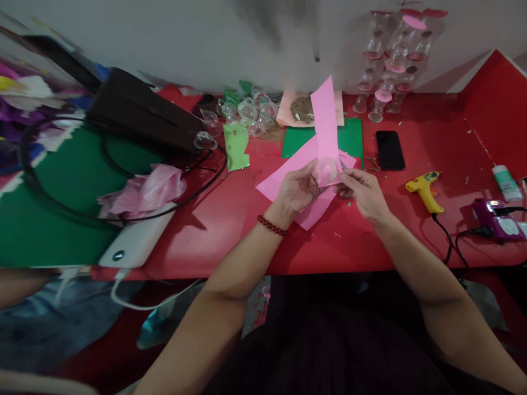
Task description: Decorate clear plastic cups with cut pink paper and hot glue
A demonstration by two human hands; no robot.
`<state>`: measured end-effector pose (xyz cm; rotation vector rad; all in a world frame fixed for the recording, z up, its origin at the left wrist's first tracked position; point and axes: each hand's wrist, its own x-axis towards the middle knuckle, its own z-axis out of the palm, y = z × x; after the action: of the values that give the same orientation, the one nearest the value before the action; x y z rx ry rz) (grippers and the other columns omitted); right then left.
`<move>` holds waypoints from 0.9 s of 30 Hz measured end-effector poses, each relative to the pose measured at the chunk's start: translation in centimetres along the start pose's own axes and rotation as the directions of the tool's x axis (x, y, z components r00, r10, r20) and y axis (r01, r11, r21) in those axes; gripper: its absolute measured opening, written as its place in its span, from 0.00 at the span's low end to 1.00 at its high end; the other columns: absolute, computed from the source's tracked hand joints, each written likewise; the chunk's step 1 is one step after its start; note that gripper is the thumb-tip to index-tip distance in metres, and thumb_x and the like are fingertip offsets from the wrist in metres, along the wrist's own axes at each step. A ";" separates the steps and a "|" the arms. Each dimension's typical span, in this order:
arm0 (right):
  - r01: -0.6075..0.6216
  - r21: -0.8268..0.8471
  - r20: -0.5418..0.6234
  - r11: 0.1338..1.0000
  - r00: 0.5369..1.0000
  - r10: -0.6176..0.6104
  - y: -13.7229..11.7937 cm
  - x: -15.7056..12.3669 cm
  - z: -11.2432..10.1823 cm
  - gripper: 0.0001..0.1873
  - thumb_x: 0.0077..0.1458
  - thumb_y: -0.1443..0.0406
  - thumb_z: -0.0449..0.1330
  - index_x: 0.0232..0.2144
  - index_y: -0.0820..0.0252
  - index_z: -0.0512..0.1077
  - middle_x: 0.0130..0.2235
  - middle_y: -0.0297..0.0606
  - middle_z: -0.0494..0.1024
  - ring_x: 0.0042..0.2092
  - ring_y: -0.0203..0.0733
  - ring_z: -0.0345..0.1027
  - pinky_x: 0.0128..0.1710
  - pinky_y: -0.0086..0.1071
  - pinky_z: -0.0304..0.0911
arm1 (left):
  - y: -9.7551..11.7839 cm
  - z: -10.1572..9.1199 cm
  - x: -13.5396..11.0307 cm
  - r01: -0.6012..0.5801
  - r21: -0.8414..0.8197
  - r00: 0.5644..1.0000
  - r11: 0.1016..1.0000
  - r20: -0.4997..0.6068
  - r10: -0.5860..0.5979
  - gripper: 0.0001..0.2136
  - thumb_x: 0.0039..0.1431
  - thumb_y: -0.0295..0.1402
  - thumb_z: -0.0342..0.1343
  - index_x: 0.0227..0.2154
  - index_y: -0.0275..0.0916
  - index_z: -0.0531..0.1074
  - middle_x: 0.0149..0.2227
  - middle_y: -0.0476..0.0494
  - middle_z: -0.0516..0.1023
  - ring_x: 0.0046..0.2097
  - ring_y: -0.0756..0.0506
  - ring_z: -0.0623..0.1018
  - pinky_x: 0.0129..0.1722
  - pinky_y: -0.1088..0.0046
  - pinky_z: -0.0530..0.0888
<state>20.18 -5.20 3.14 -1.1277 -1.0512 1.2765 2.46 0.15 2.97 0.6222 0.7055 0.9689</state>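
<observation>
Holding paper to plastic, centre of frame — left hand [298, 189] grasping one clear round piece [328, 171] at the lower end of one pink strip [325, 115], right hand [363, 192] pinching the strip's lower right edge. Whether the plastic sits before or behind the paper, I cannot tell. Step in hand, by my reading: matching the strip to the round piece. The next move would seem to call for a steady left grip and a light right pinch, lest the paper slip or crease. Counts: hands, two, both occupied. Pink paper — the strip, plus at least two loose pink pieces [284, 178] under and beside the hands; overlap hides the exact number. Dark green sheet [352, 137], one, just above the hands. Light green sheet [236, 147], one, upper centre-left. Clear cups [247, 109], a heap at upper centre, too jumbled to number, more than five. Stacked clear columns [398, 57], seemingly three, upper right. At right: one black phone [390, 150], one yellow glue gun [426, 191], one white-and-green bottle [507, 184], one purple power adapter [500, 219]. Lower left: one white power bank [140, 241], a crumpled pink wad [144, 192] against its upper end.
</observation>
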 end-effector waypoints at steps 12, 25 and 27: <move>0.054 0.018 0.091 0.998 0.994 -0.055 -1.1 -0.7 0.6 0.23 0.46 0.43 0.75 0.27 0.53 0.77 0.26 0.31 0.78 0.30 0.36 0.73 0.32 0.31 0.70 | -0.6 1.0 -0.7 0.007 -0.002 0.989 1.000 0.145 -0.007 0.27 0.65 0.51 0.60 0.59 0.40 0.77 0.40 0.37 0.84 0.48 0.35 0.83 0.49 0.54 0.79; 0.167 -0.031 -0.085 0.985 0.982 -0.169 0.0 0.0 -0.1 0.18 0.52 0.48 0.73 0.31 0.55 0.82 0.23 0.29 0.77 0.25 0.32 0.67 0.26 0.29 0.64 | -1.4 -0.6 0.4 -0.194 -0.005 0.968 0.981 0.158 0.192 0.23 0.42 0.33 0.79 0.43 0.47 0.79 0.46 0.50 0.86 0.49 0.43 0.84 0.54 0.63 0.81; 0.198 -0.079 -0.092 0.977 0.974 -0.205 0.2 0.0 -0.2 0.18 0.54 0.48 0.72 0.31 0.56 0.82 0.24 0.30 0.77 0.24 0.31 0.65 0.25 0.28 0.63 | -1.5 -0.2 0.4 -0.235 0.041 0.960 0.971 0.167 0.225 0.23 0.41 0.35 0.80 0.41 0.45 0.79 0.44 0.50 0.86 0.47 0.45 0.84 0.52 0.67 0.81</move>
<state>20.33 -5.22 2.89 -1.0953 -1.1125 1.0205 3.21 -0.13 1.61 0.8401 0.5273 1.1009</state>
